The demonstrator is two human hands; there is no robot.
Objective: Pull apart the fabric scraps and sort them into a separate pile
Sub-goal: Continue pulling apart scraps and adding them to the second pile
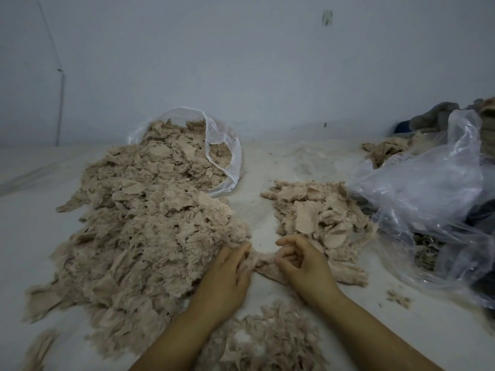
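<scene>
Both hands work at the near middle of a pale, smooth table (257, 210) dusted with lint. The left hand (227, 274) lies palm down with its fingers bent onto a fuzzy beige scrap (263, 265), gripping its left end at the edge of the big pile; the right hand (301, 261) has its fingers curled and pinches the same scrap at its other end, so the soft, frayed piece stretches between the two hands. To the left of the left hand and running away from it spreads the large pile (144, 231) of tangled scraps, shaggy and fibrous with ragged edges, a few smooth flat oval pieces showing among the fluff; its far end spills out of a clear, crinkled plastic bag (222, 145) that lies on its side with its mouth open toward the hands. Just beyond the right hand lies the smaller pile (318, 212) of separated scraps, flatter, with more smooth rounded patches, its near edge touching the stretched scrap. Between the two piles a narrow lane of bare table runs away from the hands. Close under the wrists lies a loose clump (267, 336) of feathery shreds. Right of the right hand, a second, wrinkled clear bag (428, 194) crowds the table edge, with a small stray scrap (399, 298) near it.
</scene>
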